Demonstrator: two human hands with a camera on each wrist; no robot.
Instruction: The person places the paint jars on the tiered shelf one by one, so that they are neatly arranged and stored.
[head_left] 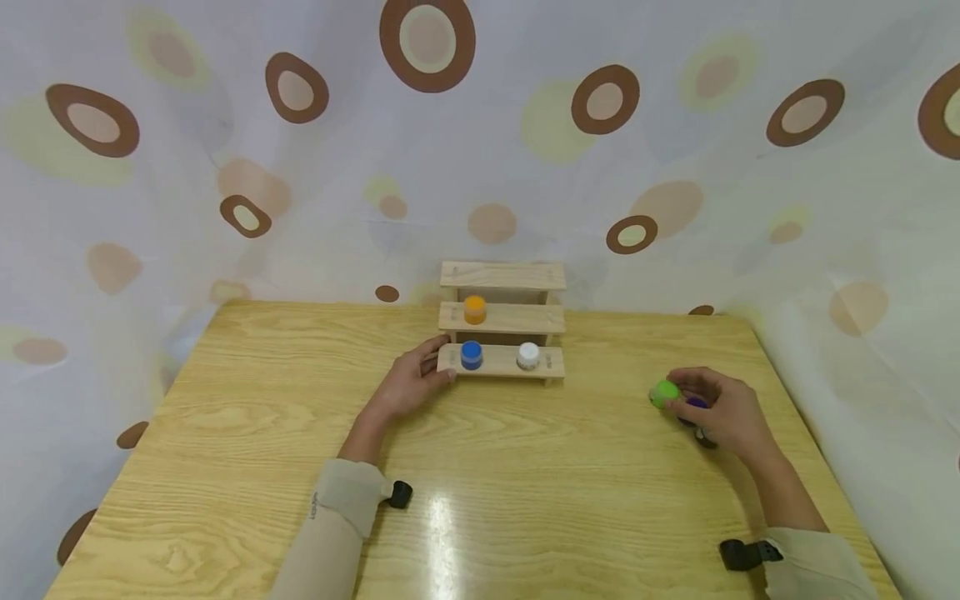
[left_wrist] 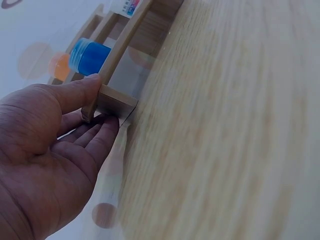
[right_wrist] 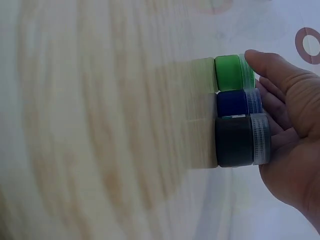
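Observation:
A three-step wooden display rack (head_left: 510, 315) stands at the back of the table. My left hand (head_left: 408, 383) grips the left end of its lowest step, thumb on the top edge and fingers curled beneath, as the left wrist view shows. On that step sit a blue paint jar (head_left: 471, 356) and a white jar (head_left: 528, 357); an orange jar (head_left: 475, 309) is on the middle step. At the right, my right hand (head_left: 723, 408) pinches a green jar (right_wrist: 228, 72) by its lid. A dark blue jar (right_wrist: 232, 103) and a black jar (right_wrist: 234, 141) stand in a row beside it.
The wood-grain table (head_left: 525, 475) reaches to a patterned cloth (head_left: 480, 150) hanging behind and at the sides. The rack's top step (head_left: 502, 274) is close to the cloth. A black strap device (head_left: 741, 555) sits at the right wrist.

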